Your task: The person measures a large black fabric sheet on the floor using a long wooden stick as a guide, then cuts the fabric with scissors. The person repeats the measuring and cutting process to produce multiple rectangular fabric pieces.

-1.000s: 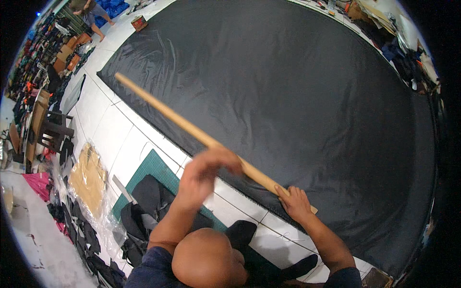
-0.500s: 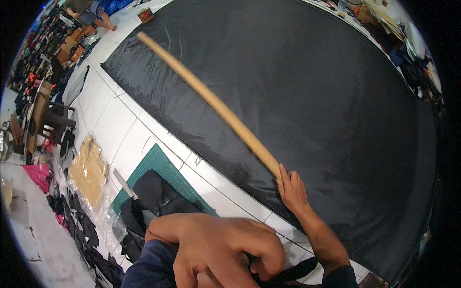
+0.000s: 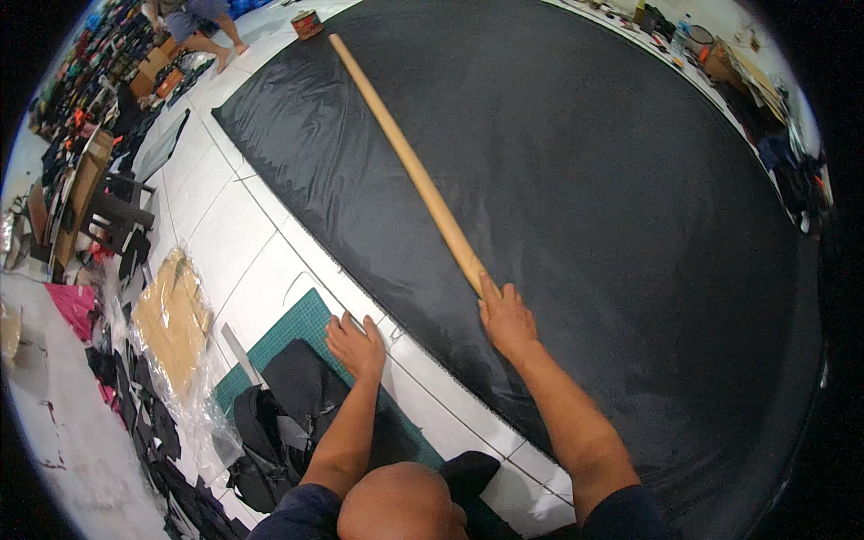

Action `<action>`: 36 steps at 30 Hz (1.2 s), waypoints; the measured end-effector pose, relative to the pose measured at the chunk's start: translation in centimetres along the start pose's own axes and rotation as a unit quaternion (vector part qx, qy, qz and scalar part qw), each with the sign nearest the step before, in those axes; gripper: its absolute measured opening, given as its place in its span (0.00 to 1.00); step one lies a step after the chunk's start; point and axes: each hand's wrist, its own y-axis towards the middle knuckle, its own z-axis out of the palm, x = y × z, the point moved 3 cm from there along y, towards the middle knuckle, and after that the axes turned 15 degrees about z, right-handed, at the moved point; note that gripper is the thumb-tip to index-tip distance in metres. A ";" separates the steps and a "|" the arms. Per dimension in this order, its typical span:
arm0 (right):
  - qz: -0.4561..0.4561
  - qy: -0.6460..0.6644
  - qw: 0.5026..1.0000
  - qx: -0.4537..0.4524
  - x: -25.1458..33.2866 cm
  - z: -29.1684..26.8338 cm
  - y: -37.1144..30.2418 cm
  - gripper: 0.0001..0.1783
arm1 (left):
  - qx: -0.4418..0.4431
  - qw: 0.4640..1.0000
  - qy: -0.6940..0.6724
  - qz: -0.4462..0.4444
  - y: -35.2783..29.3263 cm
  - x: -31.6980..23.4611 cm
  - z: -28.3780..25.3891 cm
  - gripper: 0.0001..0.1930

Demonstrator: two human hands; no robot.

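My right hand (image 3: 510, 321) is closed round the near end of a long tan pole (image 3: 414, 166), its index finger stretched along the top. The pole slants away to the far left over a wide sheet of black fabric (image 3: 612, 207); whether it touches the fabric I cannot tell. My left hand (image 3: 357, 347) is open, fingers spread, at the edge of a green cutting mat (image 3: 310, 315) beside the white tiles. It appears to hold nothing. Next to that forearm lies a black bag-like bundle (image 3: 301, 378), covering part of the mat.
A metal ruler (image 3: 238, 351) lies partly across the mat. Left of it are a plastic-wrapped tan packet (image 3: 174, 310), dark fabric scraps (image 3: 166, 450) and a dark stool (image 3: 117, 211). A tin (image 3: 307, 25) stands by the far fabric edge. Another person's legs (image 3: 211, 40) are at the far left.
My left hand, large and close to the camera before, is now down by the cutting mat. My right hand has shifted left with the pole, whose far end has swung rightward.
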 end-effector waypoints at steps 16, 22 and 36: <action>-0.086 0.084 0.989 0.087 7.5 0.0 -2.7 0.30 | -0.006 0.999 -0.010 -0.034 -0.2 2.2 0.8 0.24; -0.012 0.020 1.000 -0.016 -8.8 -1.9 -9.4 0.30 | -0.066 0.996 -0.019 0.053 1.0 2.3 1.8 0.18; 0.181 -0.023 0.975 -0.126 -18.2 -3.2 -18.1 0.31 | 0.217 0.938 0.020 0.270 5.9 -17.4 6.0 0.41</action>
